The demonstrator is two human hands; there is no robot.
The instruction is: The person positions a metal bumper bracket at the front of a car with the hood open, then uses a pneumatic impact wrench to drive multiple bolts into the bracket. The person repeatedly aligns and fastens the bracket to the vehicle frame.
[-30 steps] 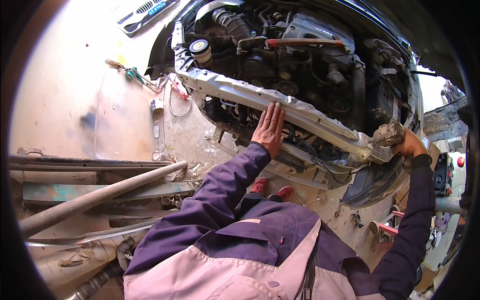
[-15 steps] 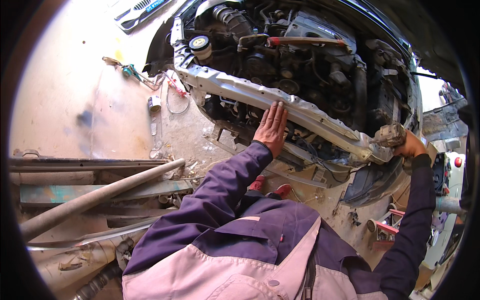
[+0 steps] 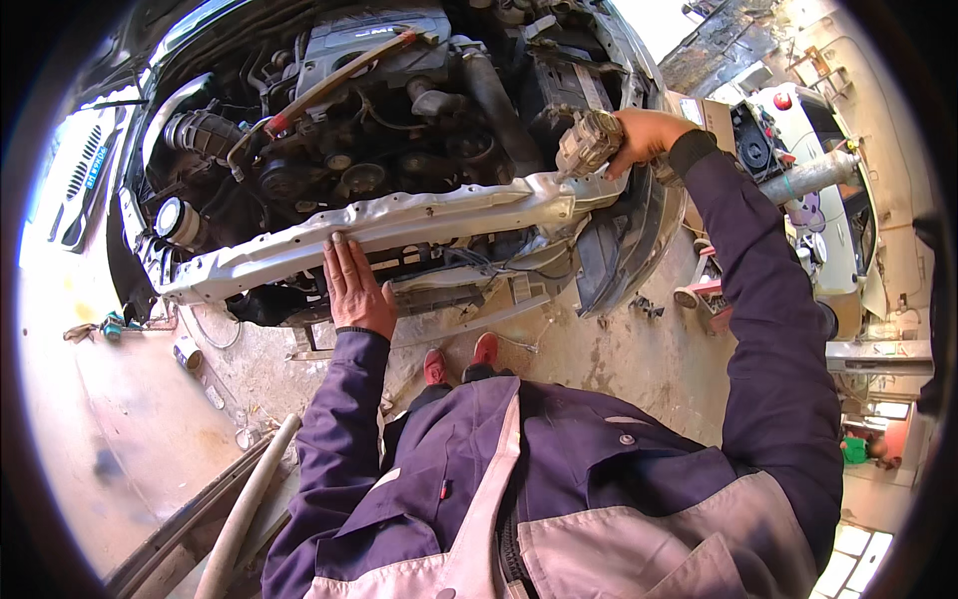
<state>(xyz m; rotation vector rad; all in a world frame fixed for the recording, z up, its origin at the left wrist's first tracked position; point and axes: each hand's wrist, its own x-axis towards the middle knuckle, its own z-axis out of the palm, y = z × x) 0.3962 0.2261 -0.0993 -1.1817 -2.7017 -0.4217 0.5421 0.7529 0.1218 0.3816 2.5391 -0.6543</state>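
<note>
A silver radiator support beam runs across the open front of a car. My left hand lies on its front side, fingers stretched out and fingertips near the upper edge. At the beam's right end my right hand grips a dusty, tan-brown cordless impact wrench. The wrench's body sits right over the beam end; its tip is hidden, so I cannot tell whether it touches a bolt. Behind the beam lies the engine bay, with a grey engine cover and a wooden stick with a red end across it.
A dark plastic liner hangs below the beam's right end. A long pipe leans at lower left. A can and a teal tool lie on the floor at left. Car panels stand at far right.
My view has swung to the right, so the car appears shifted left and turned. My left hand remains flat on the beam, and my right hand keeps the impact wrench at its right end.
</note>
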